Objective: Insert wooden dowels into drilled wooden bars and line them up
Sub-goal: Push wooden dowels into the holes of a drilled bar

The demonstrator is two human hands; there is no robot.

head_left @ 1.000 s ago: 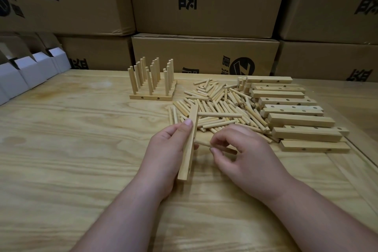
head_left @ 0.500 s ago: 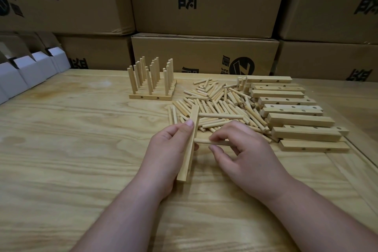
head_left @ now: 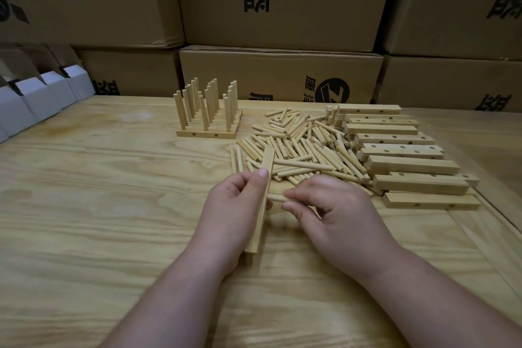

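My left hand (head_left: 234, 212) grips a drilled wooden bar (head_left: 261, 206) standing on its long edge on the table, pointing away from me. My right hand (head_left: 333, 215) pinches a short wooden dowel (head_left: 276, 197) lying level, its left tip against the bar's right face. Whether the tip sits in a hole is hidden. A heap of loose dowels (head_left: 299, 144) lies just beyond my hands. Several drilled bars (head_left: 395, 147) are stacked to the right. At the back, finished bars with upright dowels (head_left: 207, 118) stand in a row.
Cardboard boxes (head_left: 279, 76) form a wall behind the wooden table (head_left: 99, 192). White folded cartons (head_left: 36, 99) line the far left edge. A seam in the tabletop runs along the right side.
My right hand has slid the dowel leftward until its tip meets the bar's side. My left hand and the bar have stayed nearly still.
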